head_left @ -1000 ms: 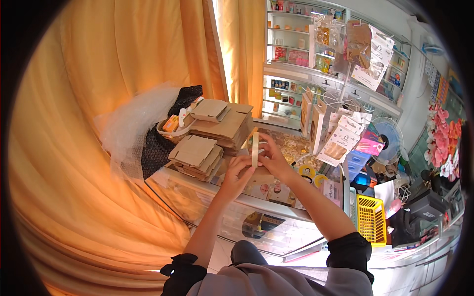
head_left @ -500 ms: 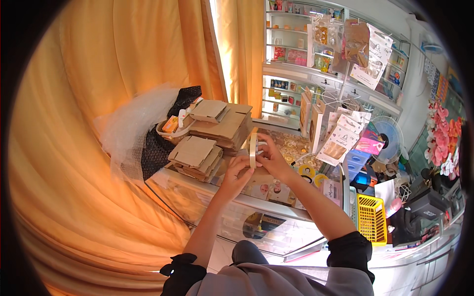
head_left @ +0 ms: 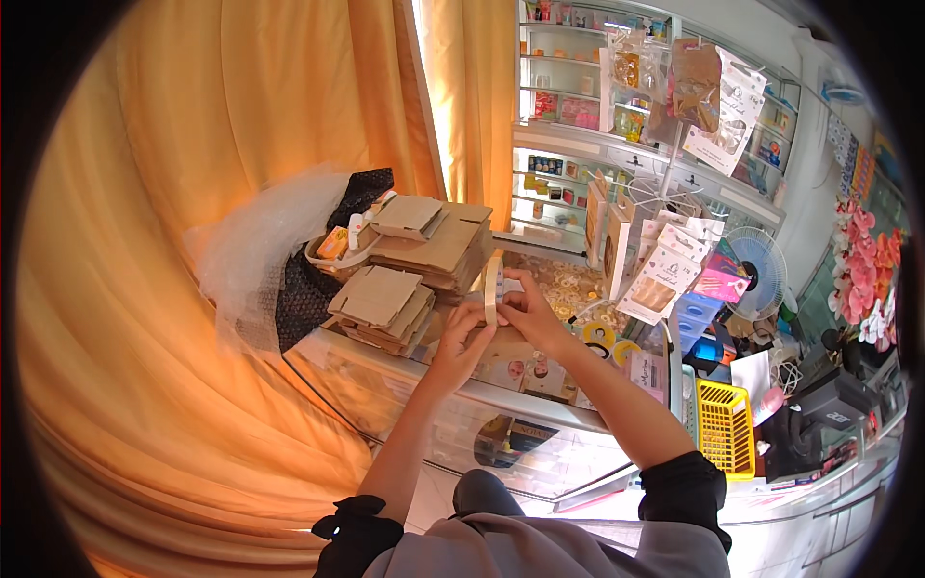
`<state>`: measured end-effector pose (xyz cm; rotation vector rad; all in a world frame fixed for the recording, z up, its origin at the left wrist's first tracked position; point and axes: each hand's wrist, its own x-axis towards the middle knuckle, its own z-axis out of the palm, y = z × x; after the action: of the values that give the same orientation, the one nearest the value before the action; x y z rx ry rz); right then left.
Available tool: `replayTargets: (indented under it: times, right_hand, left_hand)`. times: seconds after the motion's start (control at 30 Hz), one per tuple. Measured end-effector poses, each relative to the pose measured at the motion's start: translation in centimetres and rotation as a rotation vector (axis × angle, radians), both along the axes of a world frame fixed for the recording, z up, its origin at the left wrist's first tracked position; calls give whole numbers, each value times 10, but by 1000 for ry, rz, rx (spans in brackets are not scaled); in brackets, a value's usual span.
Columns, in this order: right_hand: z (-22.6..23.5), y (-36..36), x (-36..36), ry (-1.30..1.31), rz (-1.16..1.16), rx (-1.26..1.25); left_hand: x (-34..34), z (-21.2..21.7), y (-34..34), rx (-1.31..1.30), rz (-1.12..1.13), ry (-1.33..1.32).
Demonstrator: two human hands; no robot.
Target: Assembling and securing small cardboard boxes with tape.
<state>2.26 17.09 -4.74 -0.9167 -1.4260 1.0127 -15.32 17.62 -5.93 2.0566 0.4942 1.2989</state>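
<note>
A roll of yellowish tape stands nearly edge-on above the glass counter. My left hand grips its lower end, thumb and fingers drawn together. From the other side, my right hand pinches the roll with bent fingers close to the left fingertips. Whether a loose tape end lies between the fingers is too small to tell. Just left of the hands are a small stack of folded brown cardboard boxes and, behind it, a taller stack.
A glass display counter stands under my hands. Bubble wrap and a white basket sit at its left end. To the right are hanging packets, yellow tape rolls, a yellow basket and a fan.
The tape roll has tilted slightly and turned a little between my hands. My right fingers have come down a bit along it. My left hand has hardly moved.
</note>
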Motion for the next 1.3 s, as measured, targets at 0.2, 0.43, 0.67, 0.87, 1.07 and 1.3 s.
replayTargets:
  times: [0.2, 0.43, 0.67, 0.87, 1.07, 1.3]
  right_hand:
    - [-1, 0, 1, -18, 0, -3]
    - [-2, 0, 2, -22, 22, 1]
    - [0, -2, 3, -76, 14, -15]
    - [-8, 5, 4, -39, 25, 9]
    - [-6, 3, 3, -39, 27, 8]
    - [-7, 5, 4, -70, 18, 18]
  left_hand:
    - [1, 3, -3, -13, -9, -1]
    - [1, 2, -3, -23, -12, -7]
    - [0, 2, -4, -68, -13, -9]
    - [1, 5, -5, 18, 8, 21]
    - [1, 5, -5, -14, -1, 12]
    - [0, 5, -5, -48, -28, 5]
